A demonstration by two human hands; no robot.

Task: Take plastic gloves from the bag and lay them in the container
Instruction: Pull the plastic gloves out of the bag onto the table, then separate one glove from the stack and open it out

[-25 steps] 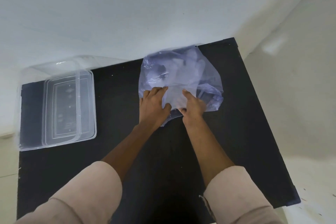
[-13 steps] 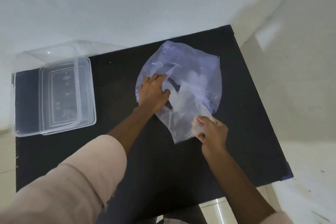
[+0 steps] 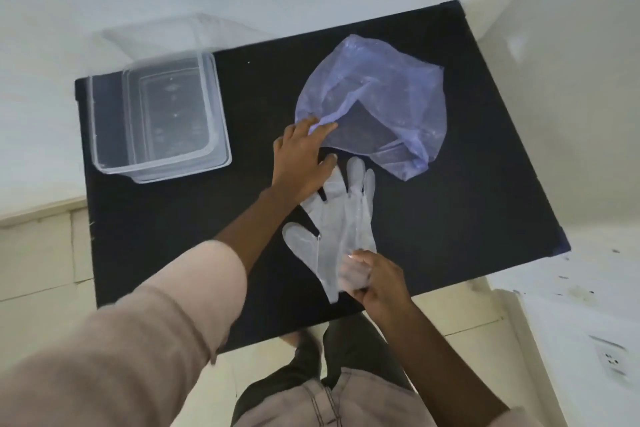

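A translucent bluish plastic bag (image 3: 388, 97) lies crumpled on the black table (image 3: 467, 204), its mouth facing me. My left hand (image 3: 301, 156) pinches the bag's near edge and holds it down. Clear plastic gloves (image 3: 341, 215) lie stretched flat on the table between the bag and me, fingers pointing at the bag. My right hand (image 3: 374, 281) grips the gloves by the cuff end near the table's front edge. A clear rectangular container (image 3: 162, 118) stands empty at the table's left side, well apart from both hands.
The container's clear lid (image 3: 180, 35) leans behind it against the white wall. The table's front edge runs just behind my right hand, with floor tiles and my legs below. A wall socket (image 3: 611, 359) shows at the lower right.
My right hand has drawn the gloves out of the bag toward me, and they now lie outside it. The left hand stayed on the bag's edge. The bag has gone flatter.
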